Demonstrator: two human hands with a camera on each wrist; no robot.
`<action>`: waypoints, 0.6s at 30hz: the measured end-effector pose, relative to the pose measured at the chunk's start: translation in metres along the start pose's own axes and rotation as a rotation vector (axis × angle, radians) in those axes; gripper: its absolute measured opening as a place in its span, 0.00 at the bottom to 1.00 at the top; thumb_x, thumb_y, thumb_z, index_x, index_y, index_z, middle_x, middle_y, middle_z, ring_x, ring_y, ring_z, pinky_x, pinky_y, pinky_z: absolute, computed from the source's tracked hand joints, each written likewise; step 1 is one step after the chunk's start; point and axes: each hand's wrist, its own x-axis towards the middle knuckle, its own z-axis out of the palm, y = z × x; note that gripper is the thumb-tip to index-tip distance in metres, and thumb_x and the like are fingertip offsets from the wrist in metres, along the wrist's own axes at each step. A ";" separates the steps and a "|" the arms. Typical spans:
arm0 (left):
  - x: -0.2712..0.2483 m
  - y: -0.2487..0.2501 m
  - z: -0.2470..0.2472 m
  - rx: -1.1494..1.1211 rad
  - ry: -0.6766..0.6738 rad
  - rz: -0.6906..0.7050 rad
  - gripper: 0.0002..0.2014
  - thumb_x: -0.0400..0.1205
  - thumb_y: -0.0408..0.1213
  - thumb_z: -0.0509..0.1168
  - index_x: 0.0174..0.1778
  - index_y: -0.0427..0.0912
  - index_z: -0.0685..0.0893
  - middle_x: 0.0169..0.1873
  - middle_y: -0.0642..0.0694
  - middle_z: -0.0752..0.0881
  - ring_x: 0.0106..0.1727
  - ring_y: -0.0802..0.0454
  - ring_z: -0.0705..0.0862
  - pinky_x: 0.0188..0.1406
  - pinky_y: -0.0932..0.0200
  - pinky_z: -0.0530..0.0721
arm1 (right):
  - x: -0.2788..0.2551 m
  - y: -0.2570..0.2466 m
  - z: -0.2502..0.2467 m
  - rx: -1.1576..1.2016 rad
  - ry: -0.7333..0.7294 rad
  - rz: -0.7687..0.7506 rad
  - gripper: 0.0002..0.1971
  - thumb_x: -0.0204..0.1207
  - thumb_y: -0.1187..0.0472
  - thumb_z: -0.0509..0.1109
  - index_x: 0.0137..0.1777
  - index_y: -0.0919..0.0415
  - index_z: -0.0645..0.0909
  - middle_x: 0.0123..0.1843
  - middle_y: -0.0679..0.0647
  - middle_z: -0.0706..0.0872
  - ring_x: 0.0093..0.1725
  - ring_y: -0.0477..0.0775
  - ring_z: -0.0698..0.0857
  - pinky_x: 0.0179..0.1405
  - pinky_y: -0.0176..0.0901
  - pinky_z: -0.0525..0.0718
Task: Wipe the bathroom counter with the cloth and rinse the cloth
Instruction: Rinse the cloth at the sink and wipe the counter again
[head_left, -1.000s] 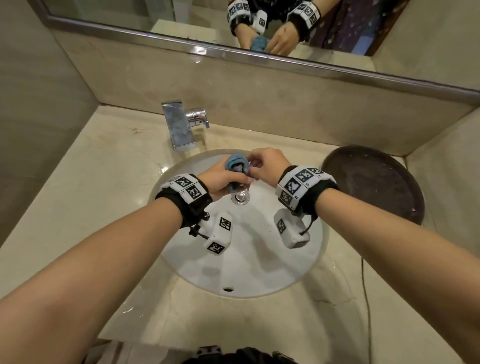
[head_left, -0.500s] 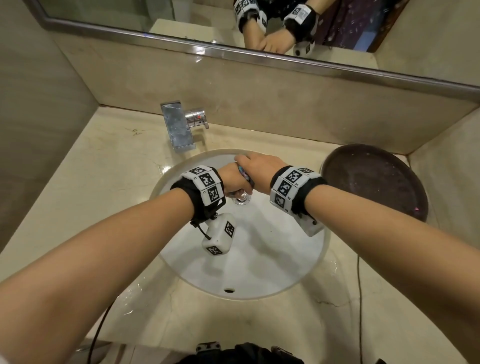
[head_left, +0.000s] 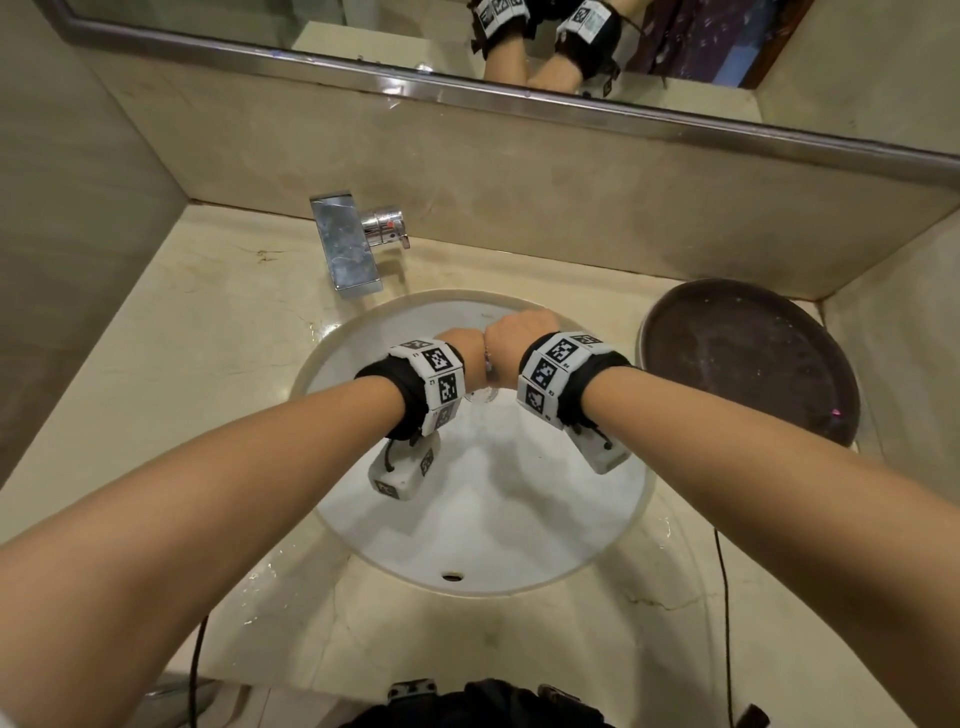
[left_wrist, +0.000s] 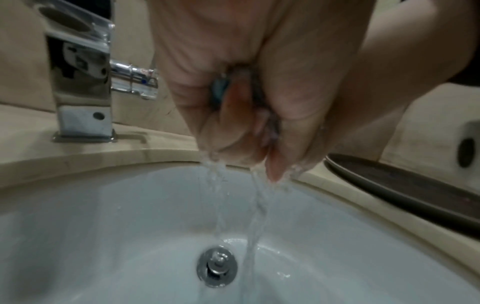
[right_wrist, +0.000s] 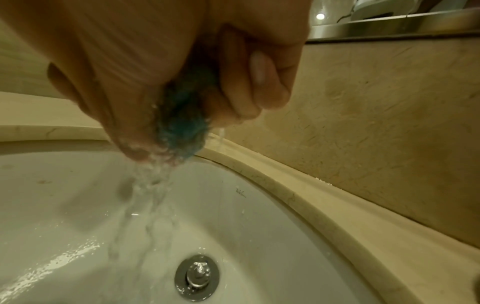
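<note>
Both hands are pressed together over the white sink basin (head_left: 519, 519), squeezing a blue cloth. In the head view the left hand (head_left: 462, 345) and right hand (head_left: 519, 330) hide the cloth. The right wrist view shows the blue cloth (right_wrist: 182, 127) bunched in the right hand (right_wrist: 197, 98), fingers curled round it, water streaming from it toward the drain (right_wrist: 196, 276). In the left wrist view only a sliver of the cloth (left_wrist: 221, 90) shows between the curled fingers of the left hand (left_wrist: 233, 127), with thin streams of water falling into the basin (left_wrist: 103, 226).
A chrome faucet (head_left: 345, 244) stands on the beige marble counter (head_left: 182, 338) behind the basin's left side. A dark round tray (head_left: 748, 358) sits on the counter at the right. Mirror and backsplash wall rise behind. A thin black cable (head_left: 724, 597) runs down the counter front.
The hands have turned knuckles-up and closed together, so the blue cloth seen between them earlier is now hidden in the head view. Both wrists have shifted slightly toward me.
</note>
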 end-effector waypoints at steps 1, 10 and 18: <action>0.001 0.000 0.002 0.011 0.014 -0.003 0.16 0.83 0.40 0.61 0.60 0.35 0.83 0.58 0.37 0.86 0.59 0.39 0.83 0.56 0.53 0.79 | 0.001 -0.001 0.002 0.008 -0.011 0.011 0.08 0.78 0.55 0.64 0.51 0.55 0.84 0.44 0.49 0.83 0.41 0.53 0.79 0.40 0.40 0.76; 0.001 -0.003 0.008 0.092 0.057 0.022 0.12 0.82 0.31 0.59 0.58 0.33 0.82 0.57 0.36 0.86 0.57 0.38 0.84 0.52 0.53 0.80 | 0.001 0.002 0.019 0.218 0.001 0.004 0.09 0.77 0.57 0.64 0.51 0.58 0.84 0.48 0.53 0.86 0.41 0.56 0.79 0.41 0.41 0.78; 0.002 -0.020 -0.003 -0.602 0.126 0.050 0.27 0.71 0.32 0.76 0.61 0.40 0.70 0.55 0.38 0.83 0.46 0.45 0.83 0.25 0.62 0.84 | 0.005 0.030 0.022 0.632 0.031 -0.006 0.28 0.69 0.50 0.76 0.65 0.60 0.72 0.53 0.52 0.83 0.55 0.57 0.84 0.52 0.46 0.84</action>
